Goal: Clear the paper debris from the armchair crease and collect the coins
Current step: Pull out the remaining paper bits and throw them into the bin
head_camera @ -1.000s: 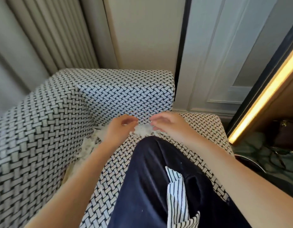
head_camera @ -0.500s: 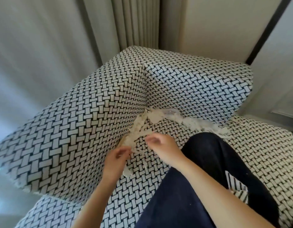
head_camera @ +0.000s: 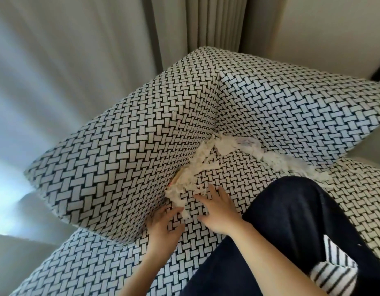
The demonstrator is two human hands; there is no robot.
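**Head view: both hands at the paper-choked armchair crease**

Head view looks down over my left hand (head_camera: 163, 226) and right hand (head_camera: 218, 211), both low on the armchair (head_camera: 125, 150), which is covered in a black-and-white basket-weave fabric. The paper debris (head_camera: 203, 159) is packed as white, shredded clumps into the crease (head_camera: 142, 231) where the armrest meets the seat cushion (head_camera: 238, 174). It runs up to the inner corner and then bends along the foot of the backrest (head_camera: 291, 112).

My left hand lies on the seat right against the armrest, fingers (head_camera: 174, 211) stretched out and relaxed, their tips at the lowest clump of paper. They grasp nothing. My right hand rests flat on the cushion just beside it — fingers spread and released, the tips near the same clump. A loose tuft of paper sits between the two hands.

My knee (head_camera: 295, 212), in dark navy cloth, is planted on the cushion to the right of my hands, touching the tail of the paper along the backrest. A piece of striped cloth (head_camera: 332, 272) shows low on the right. Behind the chair hangs a pale pleated curtain (head_camera: 214, 22).
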